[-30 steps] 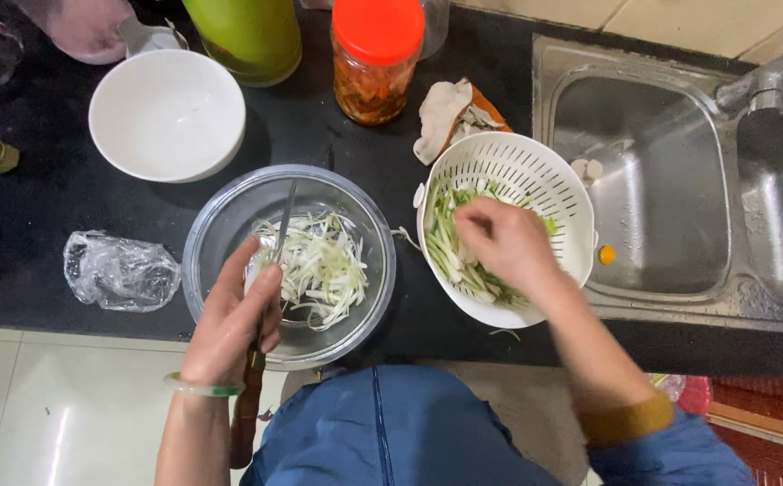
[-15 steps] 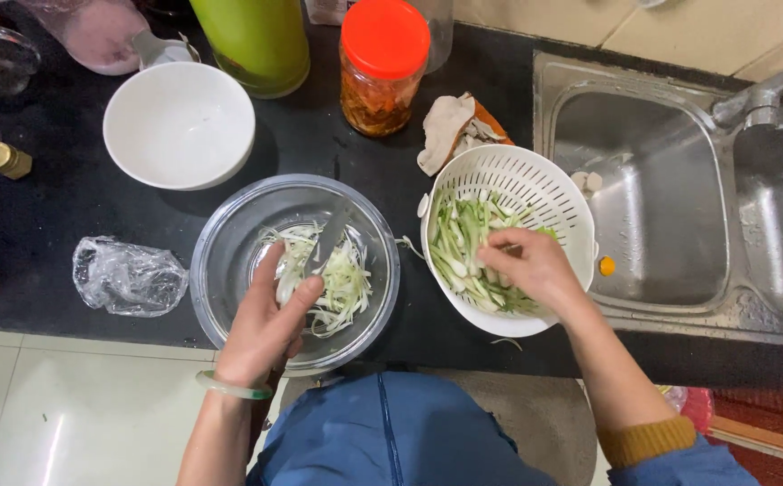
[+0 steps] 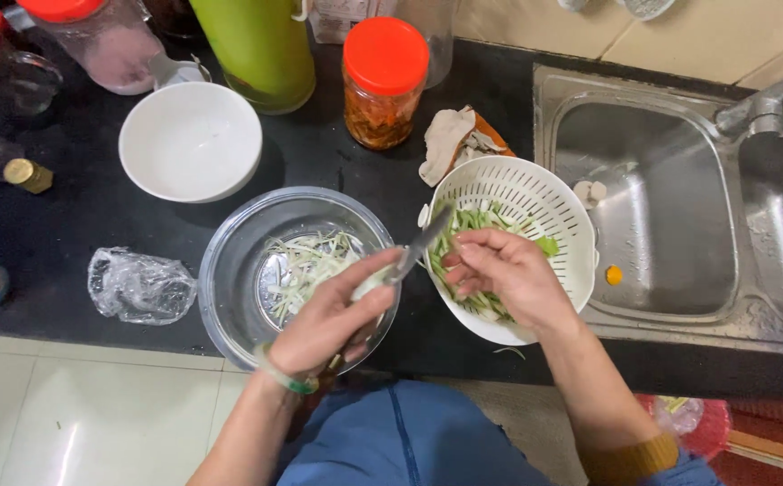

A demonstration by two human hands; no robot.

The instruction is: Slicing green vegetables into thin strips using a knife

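Your left hand [image 3: 324, 319] grips the knife [image 3: 414, 252] over the bowl [image 3: 229, 270], so shreds land inside. Your right hand [image 3: 499, 270] pinches strips in the colander [image 3: 544, 193], feeding the blade.

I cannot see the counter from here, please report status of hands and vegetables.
Left hand grips knife. Right hand in white colander, touching green strips. Shreds in glass bowl. Nothing between.

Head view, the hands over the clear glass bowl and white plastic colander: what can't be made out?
- Knife handle: head view, hidden inside the left hand.
- Pale piece at the left hand's fingertips: mostly covered, kind unclear.
- What the right hand pinches: fingers curl over the green strips in the white plastic colander.
- Clear glass bowl near rim: hidden by the left hand.
- Green bottle: top cut by the frame edge.
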